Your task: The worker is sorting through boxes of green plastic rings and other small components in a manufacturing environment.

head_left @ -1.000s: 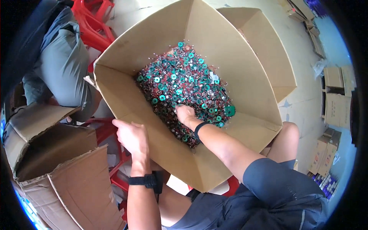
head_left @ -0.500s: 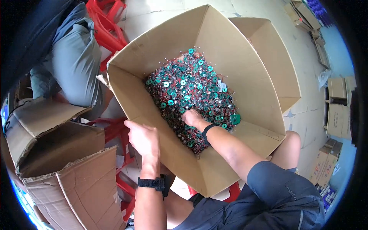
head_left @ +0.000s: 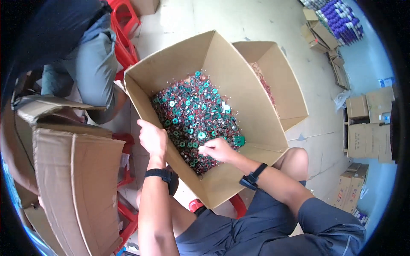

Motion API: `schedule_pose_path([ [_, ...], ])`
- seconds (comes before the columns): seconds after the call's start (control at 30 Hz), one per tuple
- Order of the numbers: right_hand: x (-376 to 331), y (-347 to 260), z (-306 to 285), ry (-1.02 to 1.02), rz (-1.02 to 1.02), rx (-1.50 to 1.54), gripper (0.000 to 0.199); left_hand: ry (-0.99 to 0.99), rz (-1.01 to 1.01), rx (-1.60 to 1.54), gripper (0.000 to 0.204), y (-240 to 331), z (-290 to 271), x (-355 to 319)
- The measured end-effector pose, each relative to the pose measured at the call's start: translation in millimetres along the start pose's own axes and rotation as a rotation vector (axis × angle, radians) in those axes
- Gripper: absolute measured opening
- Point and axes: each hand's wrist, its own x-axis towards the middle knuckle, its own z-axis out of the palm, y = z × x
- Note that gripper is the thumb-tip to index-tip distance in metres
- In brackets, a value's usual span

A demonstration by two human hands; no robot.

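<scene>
A large open cardboard box (head_left: 252,98) is tilted towards me in front of my knees. Inside lies a heap of small electronic parts (head_left: 192,115), with round green discs and red wires among them. My left hand (head_left: 153,137) is closed at the box's left rim, fingers curled against the edge. Above the near part of the heap, my right hand (head_left: 218,150) has thumb and fingers pinched together. Whatever sits between those fingertips is too small or hidden to name. A larger green piece (head_left: 239,141) rests beside the heap's right edge.
Behind it on the right stands a second open carton (head_left: 290,81) with reddish parts inside. A torn brown carton (head_left: 79,183) is at my left. Red plastic stools (head_left: 124,51) and a seated person's leg (head_left: 92,68) are at upper left. Stacked cartons (head_left: 363,138) line the right wall.
My right hand has lifted from the heap, turned and drawn towards me, its fingers now pinched. The left hand stays on the rim. The view has shifted, showing more floor.
</scene>
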Motion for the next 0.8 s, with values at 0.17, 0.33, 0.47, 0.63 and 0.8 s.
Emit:
schedule_pose_path([
  [0.17, -105, -54, -72, 0.094, -0.085, 0.419, 0.045, 0.119, 0.221, 0.088, 0.077, 18, -34, -64],
  [0.33, -206, -107, -108, 0.069, -0.295, 0.685, 0.055, -0.812, 0.611, -0.937, 0.071, 41, -94, -184],
  [0.47, -251, -129, -117, 0.002, -0.551, 0.87, 0.055, -1.235, 0.446, -1.342, 0.063, 48, -109, -261],
  [0.63, -289, -128, -118, 0.078, -0.69, 1.008, 0.033, -0.982, 0.378, -1.219, 0.047, 46, -124, -316],
  [0.8, -315, -109, -95, 0.304, -0.434, 0.755, 0.056, -0.26, 0.683, -0.789, 0.041, 60, -159, -347],
])
